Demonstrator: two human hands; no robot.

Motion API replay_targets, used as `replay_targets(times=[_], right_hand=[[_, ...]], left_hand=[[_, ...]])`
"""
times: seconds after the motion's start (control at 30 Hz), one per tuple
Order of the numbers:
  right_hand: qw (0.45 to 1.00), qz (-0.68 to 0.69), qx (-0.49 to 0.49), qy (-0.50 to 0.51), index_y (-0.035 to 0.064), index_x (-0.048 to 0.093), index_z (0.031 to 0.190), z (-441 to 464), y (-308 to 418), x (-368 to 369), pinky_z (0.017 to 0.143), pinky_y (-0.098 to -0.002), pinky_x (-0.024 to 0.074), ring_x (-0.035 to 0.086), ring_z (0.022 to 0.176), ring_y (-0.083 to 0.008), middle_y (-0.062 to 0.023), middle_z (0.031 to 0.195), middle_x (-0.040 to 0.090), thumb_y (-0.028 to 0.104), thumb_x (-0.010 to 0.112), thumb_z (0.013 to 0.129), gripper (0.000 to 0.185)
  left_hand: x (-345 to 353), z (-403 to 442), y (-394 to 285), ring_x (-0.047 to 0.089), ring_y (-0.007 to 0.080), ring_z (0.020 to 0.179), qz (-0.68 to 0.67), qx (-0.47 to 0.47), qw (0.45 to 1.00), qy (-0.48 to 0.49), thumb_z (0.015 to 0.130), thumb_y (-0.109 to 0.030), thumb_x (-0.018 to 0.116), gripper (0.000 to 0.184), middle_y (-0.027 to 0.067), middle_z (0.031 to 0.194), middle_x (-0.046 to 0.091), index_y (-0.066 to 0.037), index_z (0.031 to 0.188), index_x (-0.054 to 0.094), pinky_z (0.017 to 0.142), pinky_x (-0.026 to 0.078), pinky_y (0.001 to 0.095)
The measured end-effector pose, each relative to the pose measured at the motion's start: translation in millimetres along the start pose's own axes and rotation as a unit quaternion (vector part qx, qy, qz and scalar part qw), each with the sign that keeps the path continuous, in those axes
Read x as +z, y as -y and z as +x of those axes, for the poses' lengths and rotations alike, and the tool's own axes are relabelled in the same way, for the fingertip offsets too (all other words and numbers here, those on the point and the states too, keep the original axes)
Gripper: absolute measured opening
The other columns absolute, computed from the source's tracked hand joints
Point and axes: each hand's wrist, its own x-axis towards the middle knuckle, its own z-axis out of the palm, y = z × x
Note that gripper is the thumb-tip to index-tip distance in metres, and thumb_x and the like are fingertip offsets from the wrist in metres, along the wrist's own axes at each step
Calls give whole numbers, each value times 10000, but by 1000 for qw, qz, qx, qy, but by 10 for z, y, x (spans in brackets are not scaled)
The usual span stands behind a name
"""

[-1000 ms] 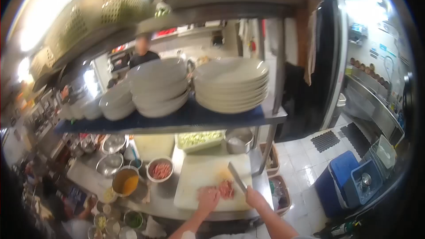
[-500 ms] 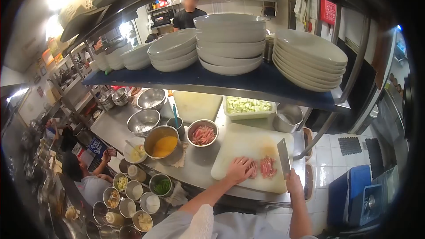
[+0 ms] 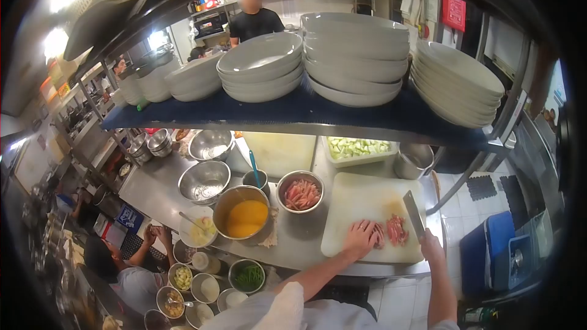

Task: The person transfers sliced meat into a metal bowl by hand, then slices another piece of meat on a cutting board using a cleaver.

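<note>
My left hand [image 3: 362, 238] rests on the white cutting board [image 3: 348, 198], fingers together, holding down strips of raw pink meat [image 3: 379, 236]. Just right of it lies a pile of cut meat [image 3: 397, 230]. In my right hand [image 3: 432, 247] is a cleaver [image 3: 414, 212], gripped by its handle at the board's right edge. Its blade points away from me and leans left, apart from the pile. To the left of the board, a steel bowl [image 3: 282, 198] holds more meat strips [image 3: 302, 194].
Behind the board is a tub of chopped pale-green vegetable [image 3: 359, 146]. A pot of orange-yellow liquid [image 3: 246, 218] stands left. Above runs a shelf [image 3: 269, 113] with stacked bowls [image 3: 260, 70] and plates [image 3: 457, 82]. A co-worker [image 3: 131, 275] is at lower left, another person [image 3: 254, 21] beyond the shelf.
The whole view has shifted, putting the board and both hands farther right in the picture. The cleaver leans further left than before. My left hand stays on the meat.
</note>
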Motion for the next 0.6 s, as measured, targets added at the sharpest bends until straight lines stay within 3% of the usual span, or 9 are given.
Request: replay_targets(times=[0.17,0.27,0.3,0.4,0.43,0.5,0.6], right_hand=[[999,28,34,2,-28,527,1064,31,27,-50,753,-594,480,619,905,-538,-342,930,649,232,497,965,279],[995,36,-44,-78,-9,534,1048,-2,-75,42,730,-630,454,581,871,-578,-354,885,629,183,536,967,208],[998,43,-47,-28,-3,528,1029,14,-93,2,720,-625,453,587,875,-561,-344,877,625,170,548,965,186],[997,51,-44,-37,6,523,1026,-48,85,-62,706,-625,449,599,862,-543,-322,831,624,122,572,947,148],[998,54,-36,-11,6,505,1040,-40,92,-81,733,-613,429,578,897,-566,-347,875,613,165,512,955,180],[998,53,-34,-8,6,504,1042,-27,92,-75,739,-604,437,586,904,-560,-348,880,615,170,519,955,187],[998,50,-8,33,-32,509,1324,-3,120,-167,878,-531,494,619,1061,-497,-341,1074,643,214,549,963,438]], left_hand=[[-16,41,22,490,344,1274,-10,-18,999,37,997,-333,512,464,170,1324,577,-22,1338,558,1100,356,477],[52,30,59,492,353,1271,-27,-23,999,22,991,-313,519,453,175,1314,587,-17,1330,562,1104,353,478],[109,21,95,498,355,1259,-36,-16,999,9,986,-309,522,441,179,1301,590,-16,1312,569,1098,350,489],[204,20,177,520,364,1225,-48,5,999,-23,972,-291,530,410,186,1261,606,-14,1270,587,1083,352,508],[197,28,162,530,367,1213,-49,4,998,-27,970,-282,533,403,185,1247,616,-12,1263,592,1079,360,506],[181,34,131,554,372,1187,-54,-2,998,-31,963,-270,539,384,187,1218,636,-13,1240,607,1065,385,495],[199,82,197,610,367,1114,-100,-31,994,-16,944,-256,565,325,193,1139,672,-24,1157,650,1007,452,457]])
